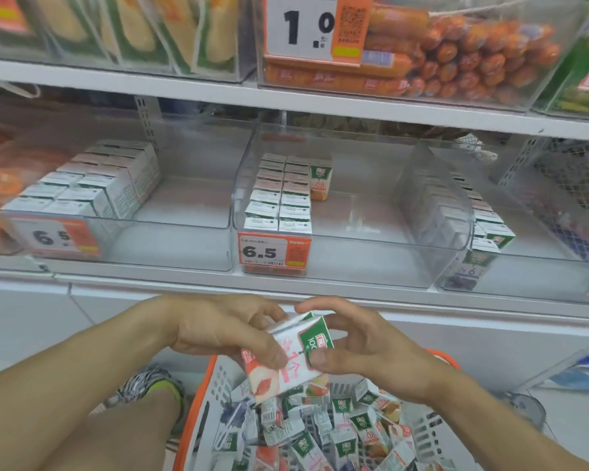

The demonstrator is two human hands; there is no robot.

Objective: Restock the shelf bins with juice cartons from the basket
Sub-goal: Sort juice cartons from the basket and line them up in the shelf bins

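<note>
Both hands hold a bundle of small juice cartons (288,356) above the basket (198,423). My left hand (225,329) grips the bundle from the left, thumb across its front. My right hand (361,341) holds its right side, fingers curled over the top and thumb on the green label. The white basket with an orange rim holds several loose cartons (320,433). On the shelf ahead, the middle clear bin (337,212) has two rows of cartons (281,195) along its left side. The left bin (170,205) holds a block of cartons (92,180).
A third bin (538,239) at the right holds cartons too. Price tags reading 6.5 (271,253) hang on the bin fronts. The upper shelf (286,100) carries packaged corn and sausages. My knee and shoe (150,392) are left of the basket.
</note>
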